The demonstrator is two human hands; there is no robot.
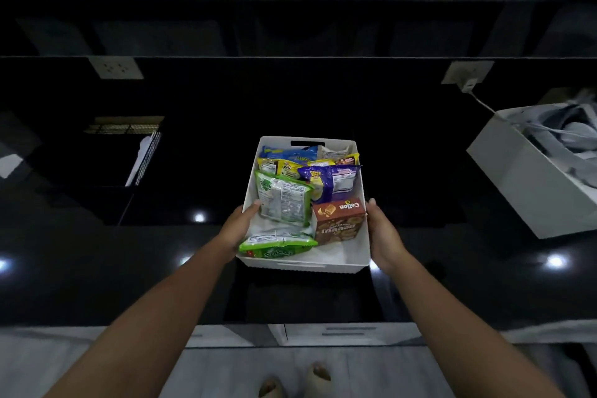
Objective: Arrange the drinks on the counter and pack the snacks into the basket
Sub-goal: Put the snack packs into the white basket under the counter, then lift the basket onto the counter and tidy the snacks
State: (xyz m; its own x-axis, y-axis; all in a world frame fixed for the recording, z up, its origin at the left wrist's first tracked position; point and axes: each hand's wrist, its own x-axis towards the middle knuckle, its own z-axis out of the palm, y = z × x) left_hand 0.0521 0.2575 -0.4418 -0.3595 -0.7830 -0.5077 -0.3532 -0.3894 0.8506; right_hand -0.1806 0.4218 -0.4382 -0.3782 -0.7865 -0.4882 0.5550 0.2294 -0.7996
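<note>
Two hands, left hand (237, 229) and right hand (386, 237), clasp the white basket (307, 265) by its side walls; inside lie two green snack packets (284, 200), one purple packet (329, 181) and one brown Collon box (339, 220).

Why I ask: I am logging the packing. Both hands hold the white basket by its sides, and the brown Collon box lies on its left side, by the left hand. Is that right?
Not quite. The head view shows the brown Collon box on the right side of the white basket, by the right hand, not the left hand. Both hands do hold the basket by its sides.
</note>
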